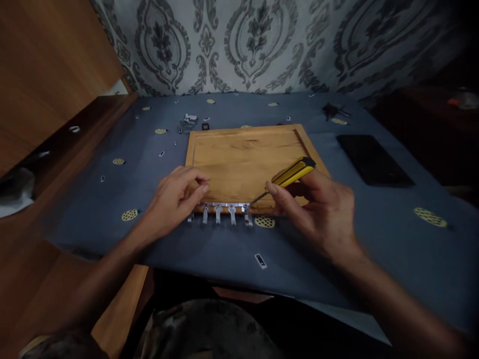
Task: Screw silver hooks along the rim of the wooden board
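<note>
In my right hand (pixel 322 209) is a yellow-and-black screwdriver (pixel 292 172), held at a slant. Its shaft points down and left, and the tip meets the right end of a metal hook rail (pixel 225 205). The rail, with several silver hooks, lies along the near edge of a wooden board (pixel 239 159); the hooks hang past that edge. My left hand (pixel 172 197) is at the board's near left corner, close to the rail's left end. Its thumb and forefinger tips are nearly together, and whatever is between them cannot be made out.
A patterned blue cloth (pixel 224 254) covers the table. Behind the board lie small metal parts (pixel 188 122) and a small black square item (pixel 205 126). To the right are a black phone-like slab (pixel 374 159) and a dark object (pixel 333 110). A wooden cabinet (pixel 52 60) stands left.
</note>
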### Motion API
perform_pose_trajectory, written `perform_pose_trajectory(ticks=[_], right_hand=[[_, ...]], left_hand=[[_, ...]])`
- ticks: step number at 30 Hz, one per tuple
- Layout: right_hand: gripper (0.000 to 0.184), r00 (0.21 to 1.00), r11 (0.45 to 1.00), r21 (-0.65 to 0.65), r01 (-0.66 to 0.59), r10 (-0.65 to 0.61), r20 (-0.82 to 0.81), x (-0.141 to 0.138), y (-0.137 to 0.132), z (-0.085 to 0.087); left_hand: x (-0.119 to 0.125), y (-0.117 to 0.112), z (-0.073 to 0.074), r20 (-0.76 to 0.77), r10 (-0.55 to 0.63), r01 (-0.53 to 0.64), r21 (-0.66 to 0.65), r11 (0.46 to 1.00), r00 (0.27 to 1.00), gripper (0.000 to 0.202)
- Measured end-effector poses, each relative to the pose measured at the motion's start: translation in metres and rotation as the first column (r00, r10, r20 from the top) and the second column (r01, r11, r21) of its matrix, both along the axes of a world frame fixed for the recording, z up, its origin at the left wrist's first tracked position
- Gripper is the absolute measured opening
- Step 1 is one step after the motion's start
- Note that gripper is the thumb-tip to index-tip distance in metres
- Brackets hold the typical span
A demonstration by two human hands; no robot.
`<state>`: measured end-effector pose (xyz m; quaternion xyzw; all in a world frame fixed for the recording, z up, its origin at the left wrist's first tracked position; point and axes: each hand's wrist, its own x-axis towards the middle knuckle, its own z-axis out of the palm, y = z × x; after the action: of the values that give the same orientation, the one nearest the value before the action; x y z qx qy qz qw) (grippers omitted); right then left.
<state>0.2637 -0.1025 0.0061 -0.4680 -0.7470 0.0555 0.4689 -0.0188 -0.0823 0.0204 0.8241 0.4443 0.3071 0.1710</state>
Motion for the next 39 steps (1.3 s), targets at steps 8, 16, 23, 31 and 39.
perform_pose_trajectory(ticks=[8, 16, 23, 31, 39], right_hand=[[0.035, 0.999, 0.993, 0.119, 0.001, -0.005, 0.034, -0.001, 0.000, -0.002], [0.037, 0.997, 0.992, 0.125, 0.027, -0.036, 0.074, -0.003, -0.001, -0.003], [0.032, 0.998, 0.994, 0.112, 0.009, -0.016, 0.064, -0.004, -0.003, 0.001], [0.036, 0.991, 0.995, 0.018, 0.099, -0.101, 0.085, -0.002, -0.008, 0.000], [0.033, 0.994, 0.992, 0.122, 0.042, -0.054, 0.098, -0.003, -0.006, 0.002]], left_hand=[[-0.002, 0.000, -0.001, 0.009, 0.004, -0.004, -0.001, 1.000, 1.000, 0.015], [0.034, -0.018, -0.012, -0.228, -0.157, 0.178, 0.072, 0.982, 0.961, 0.056], [0.060, -0.019, -0.018, -0.365, -0.131, 0.160, 0.051, 0.986, 0.922, 0.055], [0.059, -0.013, -0.022, -0.366, -0.147, 0.163, 0.014, 0.986, 0.919, 0.051], [0.060, -0.010, -0.024, -0.325, -0.162, 0.173, 0.004, 0.985, 0.932, 0.051]])
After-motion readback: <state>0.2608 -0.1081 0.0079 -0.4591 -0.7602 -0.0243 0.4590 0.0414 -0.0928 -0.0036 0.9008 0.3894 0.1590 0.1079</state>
